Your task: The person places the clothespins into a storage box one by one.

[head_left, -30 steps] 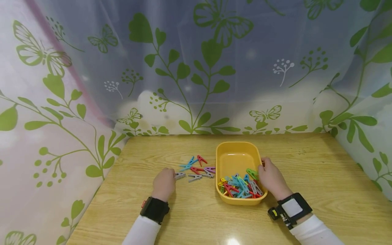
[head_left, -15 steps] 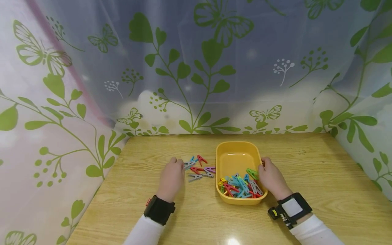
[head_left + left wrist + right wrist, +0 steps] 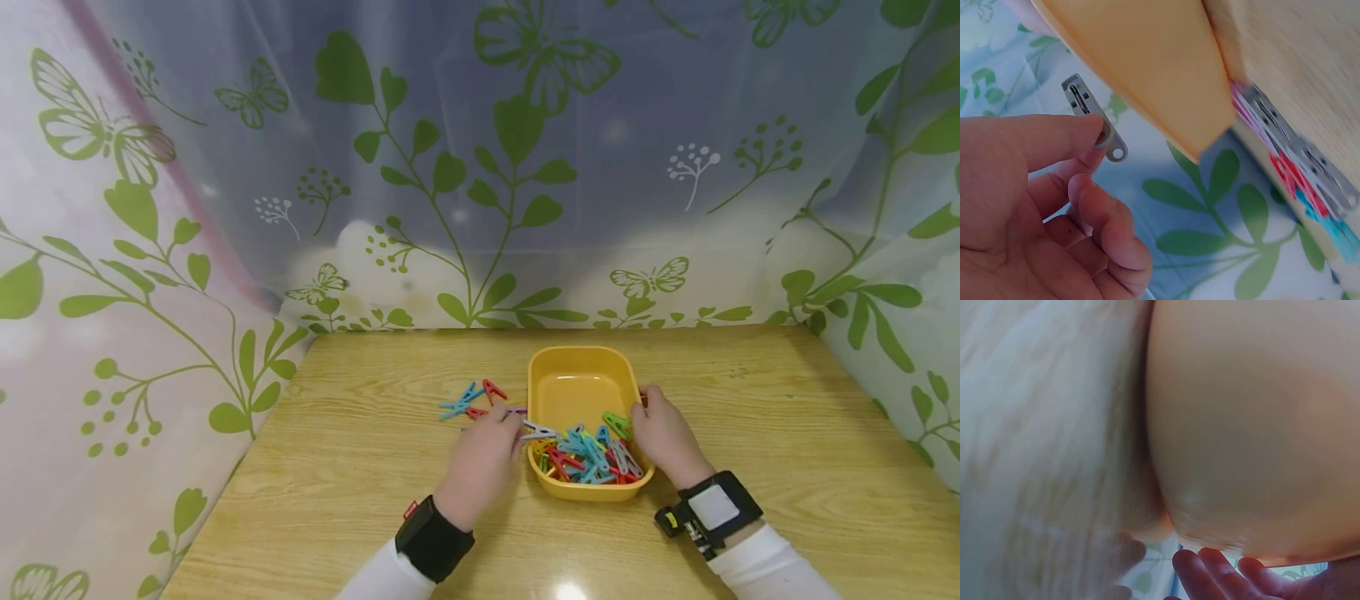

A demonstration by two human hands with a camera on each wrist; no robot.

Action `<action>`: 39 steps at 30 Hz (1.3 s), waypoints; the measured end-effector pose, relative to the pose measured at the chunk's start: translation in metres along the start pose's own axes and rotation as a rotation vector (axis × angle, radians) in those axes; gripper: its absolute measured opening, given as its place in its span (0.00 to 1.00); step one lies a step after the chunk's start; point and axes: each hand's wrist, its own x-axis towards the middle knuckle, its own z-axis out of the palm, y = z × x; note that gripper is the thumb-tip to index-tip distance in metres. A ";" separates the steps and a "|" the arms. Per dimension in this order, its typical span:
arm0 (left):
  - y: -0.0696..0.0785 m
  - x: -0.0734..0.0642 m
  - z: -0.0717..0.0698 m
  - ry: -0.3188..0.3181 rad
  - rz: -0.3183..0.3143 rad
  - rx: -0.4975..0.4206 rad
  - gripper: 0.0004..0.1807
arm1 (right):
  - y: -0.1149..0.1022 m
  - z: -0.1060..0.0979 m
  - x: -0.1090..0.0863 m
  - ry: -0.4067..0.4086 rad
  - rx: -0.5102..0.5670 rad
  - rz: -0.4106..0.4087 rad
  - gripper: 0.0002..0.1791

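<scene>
My left hand (image 3: 480,462) pinches a grey clothespin (image 3: 538,431) at the left rim of a yellow plastic bin (image 3: 582,392). In the left wrist view, thumb and index finger hold this clothespin (image 3: 1115,147) by its middle, beside the bin wall (image 3: 1147,62). A pile of mixed-colour clothespins (image 3: 592,457) lies in the bin's near half. My right hand (image 3: 670,437) grips the bin's right rim, thumb at the top. The right wrist view has its fingers (image 3: 1200,572) by the bin's outer wall (image 3: 1254,425); part of the grip is hidden.
Left of the bin, blue clothespins (image 3: 461,402), a red clothespin (image 3: 493,391) and a purple one (image 3: 517,409) lie on the wooden table (image 3: 360,367). My left hand partly hides others there. A leaf-patterned curtain (image 3: 450,167) hangs behind the table.
The left hand picked up a grey clothespin from the table, moved over the loose ones, then right to the bin's rim. The right hand and bin have stayed in place.
</scene>
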 end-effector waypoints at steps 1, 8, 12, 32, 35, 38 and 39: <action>0.003 0.000 0.001 -0.004 0.014 0.001 0.04 | 0.000 0.000 0.000 -0.001 0.001 0.000 0.30; 0.016 0.003 0.008 -0.037 0.061 0.004 0.04 | 0.000 0.000 0.000 -0.005 0.006 0.014 0.30; 0.020 0.004 0.011 -0.039 0.077 0.004 0.04 | 0.000 0.001 0.000 -0.001 0.007 0.013 0.30; 0.025 0.006 0.017 -0.105 0.104 -0.065 0.02 | -0.001 0.000 0.000 0.000 -0.002 0.016 0.30; 0.025 0.006 0.016 -0.115 0.104 -0.062 0.02 | -0.002 0.000 0.000 -0.003 0.000 0.018 0.30; 0.025 0.006 0.016 -0.122 0.106 -0.060 0.02 | -0.002 0.000 -0.001 -0.002 0.002 0.015 0.30; 0.025 0.006 0.016 -0.124 0.105 -0.061 0.03 | -0.002 0.000 -0.001 -0.002 0.003 0.015 0.30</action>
